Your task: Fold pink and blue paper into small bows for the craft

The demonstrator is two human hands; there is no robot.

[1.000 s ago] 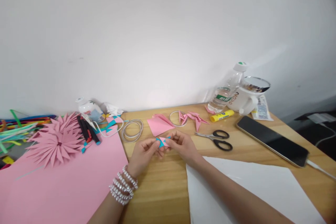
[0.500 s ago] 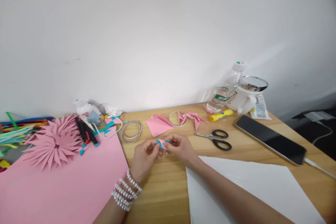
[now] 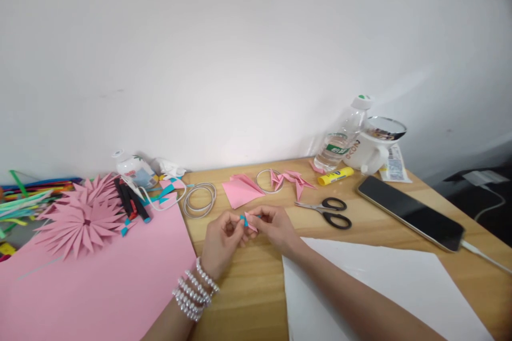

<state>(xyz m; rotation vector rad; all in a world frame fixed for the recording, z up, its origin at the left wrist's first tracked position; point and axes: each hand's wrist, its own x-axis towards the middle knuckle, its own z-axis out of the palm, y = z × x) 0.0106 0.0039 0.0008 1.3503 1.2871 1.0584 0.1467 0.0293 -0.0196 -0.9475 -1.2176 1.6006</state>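
Between my hands is a small folded piece of pink and blue paper [image 3: 250, 222], pinched from both sides above the wooden table. My left hand [image 3: 222, 234], with strands of pearl beads at its wrist, grips the blue left part between thumb and fingers. My right hand [image 3: 277, 228] pinches the pink right part, its thumb covering some of it. Just beyond the hands lies a folded pink paper [image 3: 240, 192]. Pink folded paper pieces [image 3: 296, 180] rest by a thin ring [image 3: 264, 180]. Scissors [image 3: 328, 211] with black handles lie to the right.
A pink sheet [image 3: 132, 282] with pink paper pinwheels [image 3: 72, 224] and markers [image 3: 132, 201] is at left. Coiled rings [image 3: 199, 200] lie beside it. On the right are a white sheet [image 3: 376, 282], phone [image 3: 410, 213], glue stick [image 3: 335, 176], water bottle [image 3: 340, 138] and white mug [image 3: 366, 152].
The folded paper has been turned between my fingers, its pink tip now slanting down to the right. Both hands have shifted only slightly and keep their pinch.
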